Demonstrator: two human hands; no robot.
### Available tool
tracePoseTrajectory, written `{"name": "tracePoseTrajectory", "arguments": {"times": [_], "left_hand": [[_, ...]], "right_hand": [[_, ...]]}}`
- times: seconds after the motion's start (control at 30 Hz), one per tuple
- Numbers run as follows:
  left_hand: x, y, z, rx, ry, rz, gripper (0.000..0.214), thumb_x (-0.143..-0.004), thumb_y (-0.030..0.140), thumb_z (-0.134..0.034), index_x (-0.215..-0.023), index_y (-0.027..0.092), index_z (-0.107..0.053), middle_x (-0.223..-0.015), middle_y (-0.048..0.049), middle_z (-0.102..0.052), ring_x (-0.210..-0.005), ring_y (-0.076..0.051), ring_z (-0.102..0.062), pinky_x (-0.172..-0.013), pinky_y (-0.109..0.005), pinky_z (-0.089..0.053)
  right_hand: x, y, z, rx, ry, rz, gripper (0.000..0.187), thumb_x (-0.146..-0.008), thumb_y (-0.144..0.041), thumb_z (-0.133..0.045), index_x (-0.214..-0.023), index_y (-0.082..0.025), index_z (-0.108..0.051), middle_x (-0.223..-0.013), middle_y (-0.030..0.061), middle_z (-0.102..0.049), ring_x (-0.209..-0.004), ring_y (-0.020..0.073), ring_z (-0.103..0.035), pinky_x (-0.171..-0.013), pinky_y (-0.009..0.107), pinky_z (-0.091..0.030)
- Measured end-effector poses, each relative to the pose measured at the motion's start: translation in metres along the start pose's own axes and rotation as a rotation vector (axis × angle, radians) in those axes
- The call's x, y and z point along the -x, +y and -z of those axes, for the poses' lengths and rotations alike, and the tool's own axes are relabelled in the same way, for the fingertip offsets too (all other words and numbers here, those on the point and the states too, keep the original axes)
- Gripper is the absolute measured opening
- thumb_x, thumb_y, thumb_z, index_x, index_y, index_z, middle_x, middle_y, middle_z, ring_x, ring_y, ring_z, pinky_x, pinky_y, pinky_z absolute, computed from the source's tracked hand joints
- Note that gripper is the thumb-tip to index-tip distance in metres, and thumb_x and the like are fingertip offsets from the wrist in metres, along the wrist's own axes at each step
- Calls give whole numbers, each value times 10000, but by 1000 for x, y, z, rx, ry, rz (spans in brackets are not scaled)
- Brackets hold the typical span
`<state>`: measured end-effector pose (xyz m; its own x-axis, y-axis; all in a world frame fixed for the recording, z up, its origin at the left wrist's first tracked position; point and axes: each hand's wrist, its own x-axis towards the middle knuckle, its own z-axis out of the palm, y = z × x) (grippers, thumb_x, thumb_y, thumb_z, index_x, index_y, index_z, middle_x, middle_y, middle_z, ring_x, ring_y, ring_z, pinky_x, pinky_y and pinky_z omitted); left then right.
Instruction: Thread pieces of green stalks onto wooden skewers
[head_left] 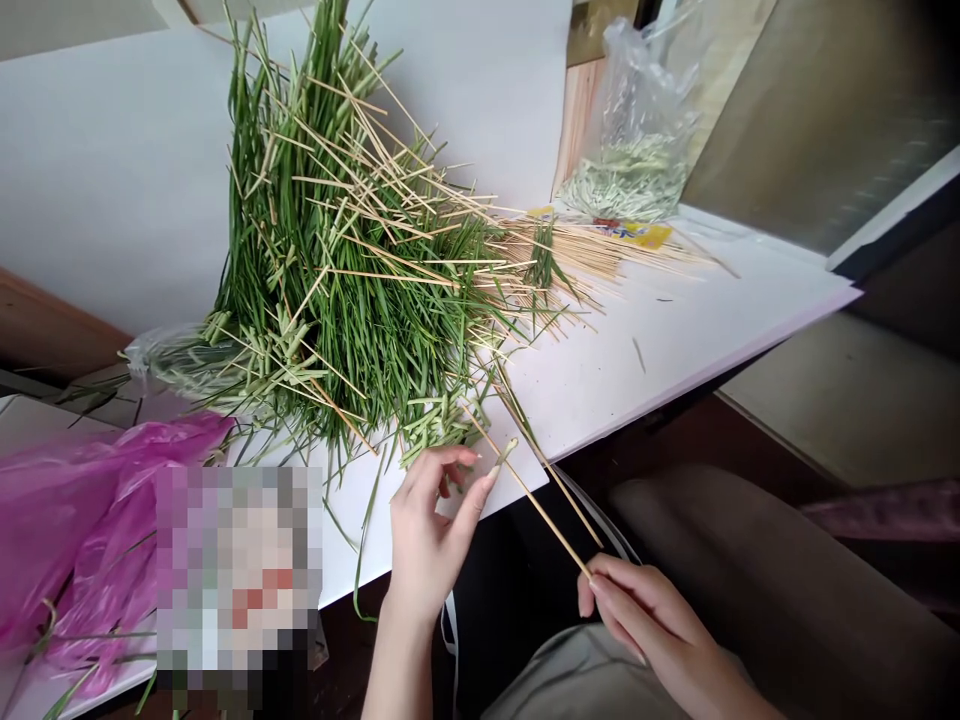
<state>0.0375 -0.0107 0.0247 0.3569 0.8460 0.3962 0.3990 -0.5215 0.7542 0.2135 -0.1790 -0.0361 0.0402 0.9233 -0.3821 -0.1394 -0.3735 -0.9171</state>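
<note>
Skewer (547, 519) slants over the tabletop (600, 375) edge, below the heap of greens (390, 335); its near end is in your right hand (606, 592). Right grip: closed, thumb and fingers pinching the stick. Left hand (484, 466): partly open, index tip apart from thumb; thumb at a pale stem (511, 446) against the skewer. Cannot tell whether that grip has hold of the stem, or whether the stem is pierced. A second stick (571, 497) runs alongside; its hold is unclear. Step in hand, judged: fitting stem to skewer. Next move calls for a steady right hand while your left fingers settle the stem along the stick.
</note>
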Motion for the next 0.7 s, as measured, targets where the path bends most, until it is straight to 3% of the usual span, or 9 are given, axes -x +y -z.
{"name": "tracePoseTrajectory", "arguments": {"times": [0.1,0.13,0.2,0.27,0.33,0.37,0.43,0.6,0.7], "left_hand": [[24,4,-6,-25,108,-356,63,-930,183,-636,-905,239,-652,-751,-20,-690,-635,-181,-588,-611,-316,-443],[37,2,-10,-18,59,-483,55,-929,207,-619,-905,235,-659,-717,-25,-682,-604,-184,-580,-586,-323,-431],[68,-9,-25,-89,-181,-643,132,-922,314,-621,-845,224,-680,-628,-21,-630,-550,-184,-548,-550,-335,-408],[97,-30,-46,-230,-389,-562,203,-908,330,-592,-756,228,-680,-595,-26,-599,-555,-199,-547,-549,-346,-410],[118,-55,-67,-504,-693,-234,141,-891,215,-603,-929,205,-739,-839,-69,-727,-801,-238,-661,-727,-364,-519],[124,-66,-78,-577,-717,-143,242,-867,139,-608,-1063,162,-749,-999,-117,-754,-926,-273,-676,-817,-401,-535],[129,-86,-95,-642,-770,-70,304,-842,79,-618,-1109,108,-758,-1132,-169,-749,-1019,-319,-664,-884,-451,-531],[126,-110,-126,-678,-907,-26,231,-911,144,-649,-1085,119,-799,-1134,-165,-753,-1107,-335,-632,-959,-459,-500],[125,-116,-141,-712,-949,7,267,-946,81,-579,-1078,103,-810,-1114,-193,-756,-1139,-340,-628,-970,-461,-486]], "right_hand": [[2,1,2,1,3,-9,586,-1012,-739,-470,-823,-204,-613,-592,-94,-262,-547,114,-231,-518,267,-172],[2,1,3,3,2,-7,583,-1012,-738,-473,-825,-204,-613,-596,-93,-263,-549,115,-235,-518,267,-172],[2,1,4,2,-1,5,575,-1008,-737,-484,-821,-207,-608,-596,-93,-260,-548,116,-233,-513,268,-171],[1,1,5,2,-5,29,575,-1002,-739,-493,-806,-209,-601,-580,-95,-264,-533,115,-228,-504,270,-170],[-1,1,6,5,-8,44,576,-1008,-734,-486,-798,-210,-601,-562,-97,-269,-516,112,-227,-500,272,-173],[-2,1,7,7,-8,48,573,-1015,-726,-481,-802,-209,-606,-559,-97,-271,-512,111,-230,-500,274,-175],[-4,2,7,6,-4,51,562,-1027,-707,-477,-812,-207,-619,-564,-95,-277,-515,112,-237,-503,274,-182],[-5,7,8,-7,-11,68,550,-1033,-694,-482,-813,-208,-614,-544,-101,-270,-499,107,-220,-492,275,-171],[-5,9,8,-12,-12,62,541,-1037,-684,-486,-816,-208,-618,-551,-101,-264,-501,107,-221,-490,274,-167]]}}
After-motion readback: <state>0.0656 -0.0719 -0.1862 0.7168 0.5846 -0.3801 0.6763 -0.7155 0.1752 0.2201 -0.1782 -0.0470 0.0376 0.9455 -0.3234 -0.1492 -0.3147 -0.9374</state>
